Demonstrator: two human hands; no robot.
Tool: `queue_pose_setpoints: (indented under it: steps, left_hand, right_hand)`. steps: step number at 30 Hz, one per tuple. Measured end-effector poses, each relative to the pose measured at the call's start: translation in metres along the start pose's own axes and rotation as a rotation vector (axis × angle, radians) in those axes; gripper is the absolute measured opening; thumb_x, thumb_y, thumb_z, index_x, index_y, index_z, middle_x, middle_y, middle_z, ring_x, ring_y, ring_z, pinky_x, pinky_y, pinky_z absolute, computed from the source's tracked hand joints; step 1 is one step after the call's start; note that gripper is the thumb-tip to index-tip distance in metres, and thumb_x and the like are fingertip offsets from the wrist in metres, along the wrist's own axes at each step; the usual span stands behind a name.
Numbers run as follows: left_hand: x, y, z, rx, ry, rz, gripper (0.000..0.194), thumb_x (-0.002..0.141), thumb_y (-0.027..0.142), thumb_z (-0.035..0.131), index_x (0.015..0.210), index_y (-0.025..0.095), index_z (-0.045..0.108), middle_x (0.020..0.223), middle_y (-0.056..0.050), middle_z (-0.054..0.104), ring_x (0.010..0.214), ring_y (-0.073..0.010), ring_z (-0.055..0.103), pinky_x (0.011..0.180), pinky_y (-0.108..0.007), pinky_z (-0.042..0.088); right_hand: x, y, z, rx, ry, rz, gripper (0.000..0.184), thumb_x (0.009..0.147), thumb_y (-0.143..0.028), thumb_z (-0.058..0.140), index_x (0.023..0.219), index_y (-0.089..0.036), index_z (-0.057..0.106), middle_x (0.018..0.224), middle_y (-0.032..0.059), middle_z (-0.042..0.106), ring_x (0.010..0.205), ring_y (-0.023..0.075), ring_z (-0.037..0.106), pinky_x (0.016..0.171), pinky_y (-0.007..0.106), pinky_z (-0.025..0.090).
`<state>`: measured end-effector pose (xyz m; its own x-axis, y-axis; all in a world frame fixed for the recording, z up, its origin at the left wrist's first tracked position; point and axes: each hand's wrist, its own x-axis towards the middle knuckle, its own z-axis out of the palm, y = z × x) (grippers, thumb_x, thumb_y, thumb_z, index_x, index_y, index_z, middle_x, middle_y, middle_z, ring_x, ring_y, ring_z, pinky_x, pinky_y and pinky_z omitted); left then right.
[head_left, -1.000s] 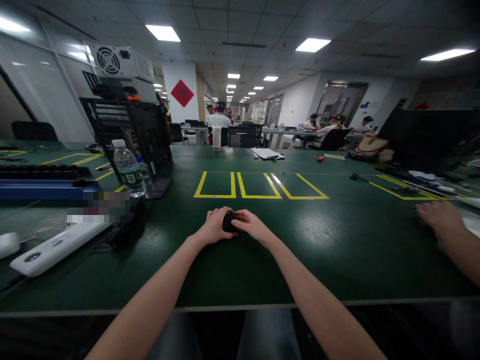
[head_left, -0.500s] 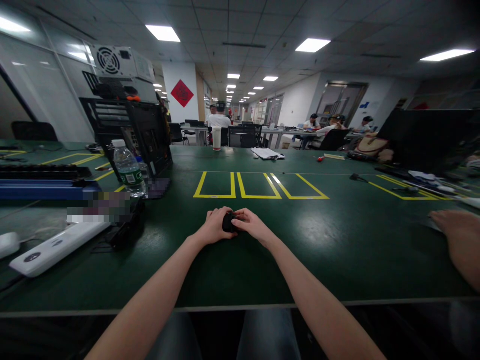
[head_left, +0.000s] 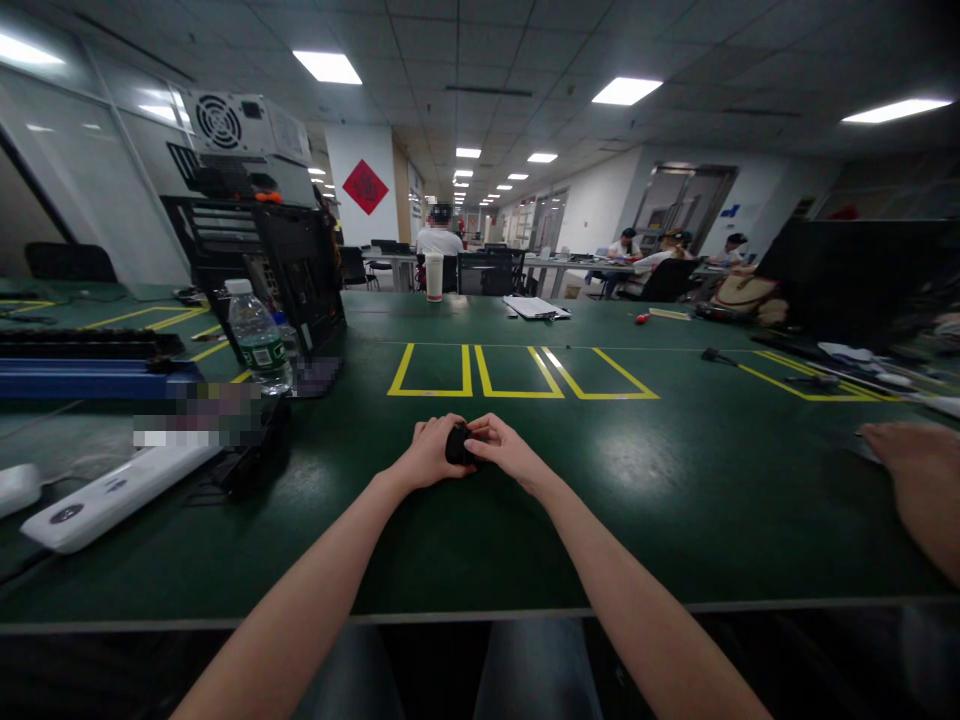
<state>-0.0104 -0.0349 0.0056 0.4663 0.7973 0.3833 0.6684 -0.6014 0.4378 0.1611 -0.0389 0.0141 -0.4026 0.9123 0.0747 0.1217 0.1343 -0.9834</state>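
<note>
Both hands meet over the green tabletop [head_left: 465, 540], around a small dark object [head_left: 456, 446]. It is black and rounded, and too small and covered to name its kind. My left hand [head_left: 429, 452] wraps it from the left, fingers over its far side and thumb along the near side. From the right, my right hand [head_left: 504, 450] has its thumb and fingertips pinched against it. Just beyond the hands, yellow tape outlines [head_left: 517, 394] mark the table.
At left stand a water bottle [head_left: 259, 340], an open computer case [head_left: 292, 270] and a white power strip [head_left: 120, 500]. A white cup [head_left: 434, 276] and a clipboard [head_left: 536, 307] are at the far edge. Another person's hand [head_left: 911, 460] rests at right.
My fingers have shifted very slightly on the black object; both hands otherwise stay in the same place.
</note>
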Motion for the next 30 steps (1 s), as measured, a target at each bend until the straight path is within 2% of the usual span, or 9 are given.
queue_pose_setpoints:
  steps: [3, 9, 15, 21, 30]
  left_hand:
    - [0.000, 0.000, 0.000, -0.011, 0.000, -0.003, 0.059, 0.058, 0.042, 0.066, 0.106, 0.023, 0.040, 0.099, -0.003, 0.051, 0.090, -0.0232, 0.047, 0.081, -0.037, 0.030]
    - [0.000, 0.000, 0.000, -0.002, 0.004, -0.007, 0.058, 0.057, 0.041, 0.066, 0.106, 0.023, 0.040, 0.097, -0.003, 0.052, 0.088, -0.0232, 0.048, 0.081, -0.037, 0.030]
    - [0.000, 0.001, -0.001, -0.015, 0.000, -0.004, 0.059, 0.057, 0.043, 0.066, 0.107, 0.023, 0.040, 0.100, -0.003, 0.052, 0.092, -0.0240, 0.048, 0.081, -0.038, 0.030]
    - [0.001, -0.001, 0.002, 0.001, 0.011, -0.019, 0.060, 0.055, 0.041, 0.068, 0.105, 0.023, 0.041, 0.099, -0.003, 0.052, 0.090, -0.0241, 0.048, 0.082, -0.038, 0.030]
    - [0.000, 0.003, -0.003, -0.011, -0.011, -0.008, 0.057, 0.058, 0.042, 0.065, 0.106, 0.023, 0.041, 0.099, -0.003, 0.052, 0.089, -0.0230, 0.049, 0.081, -0.037, 0.031]
  right_hand:
    - [0.000, 0.000, -0.001, -0.017, 0.008, 0.046, 0.035, 0.066, -0.032, 0.061, 0.097, -0.020, 0.049, 0.101, 0.0051, 0.052, 0.097, 0.0191, 0.049, 0.082, 0.038, 0.039]
    - [-0.002, -0.001, -0.002, 0.011, -0.074, -0.005, 0.038, 0.062, -0.029, 0.065, 0.095, -0.021, 0.047, 0.098, 0.0033, 0.053, 0.093, 0.0182, 0.052, 0.082, 0.039, 0.040]
    - [0.000, 0.003, -0.001, 0.015, -0.032, 0.006, 0.029, 0.069, -0.038, 0.057, 0.092, -0.022, 0.048, 0.095, 0.0031, 0.054, 0.093, 0.0184, 0.051, 0.080, 0.038, 0.042]
    - [0.005, 0.008, -0.001, 0.037, 0.004, 0.067, 0.036, 0.067, -0.036, 0.060, 0.097, -0.021, 0.048, 0.095, 0.0045, 0.054, 0.092, 0.0185, 0.051, 0.079, 0.038, 0.043]
    - [-0.003, -0.002, -0.003, -0.006, -0.057, 0.020, 0.036, 0.064, -0.034, 0.063, 0.094, -0.022, 0.048, 0.097, 0.0033, 0.054, 0.094, 0.0184, 0.051, 0.082, 0.038, 0.039]
